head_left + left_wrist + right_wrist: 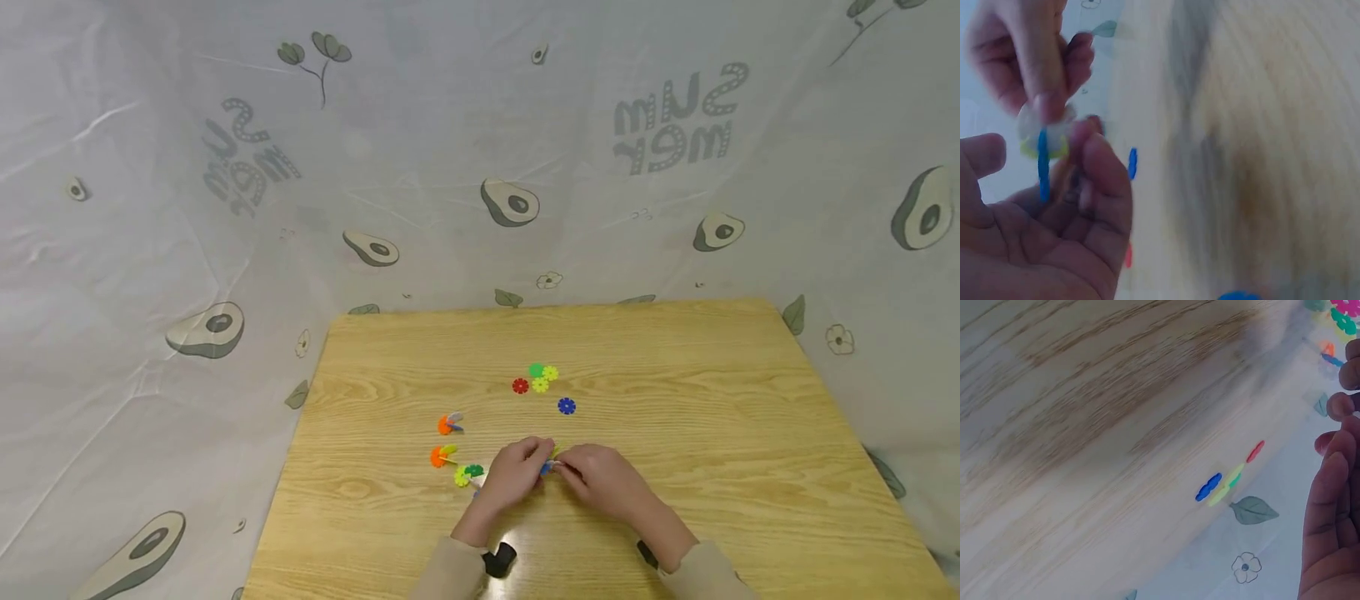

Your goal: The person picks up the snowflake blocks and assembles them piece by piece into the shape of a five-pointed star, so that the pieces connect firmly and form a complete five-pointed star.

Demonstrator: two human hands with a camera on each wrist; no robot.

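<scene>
Both hands meet near the front of the table over a small cluster of joined notched plastic discs (547,468). In the left wrist view a blue disc (1044,169) stands edge-on among clear and yellow ones. My left hand (516,473) curls its fingers about the cluster, its thumb apart from the blue disc in that view. From the other side my right hand (606,481) pinches the clear disc (1027,128) between thumb and finger. In the right wrist view the right hand (1335,506) shows at the edge, and the cluster is out of sight.
Loose notched discs lie beyond the hands: a blue one (567,406), a red one (521,386), a green one (536,370) and yellow ones (541,385). Joined clusters with orange discs (438,457) sit to the left. A printed curtain (450,125) surrounds the wooden table (712,400).
</scene>
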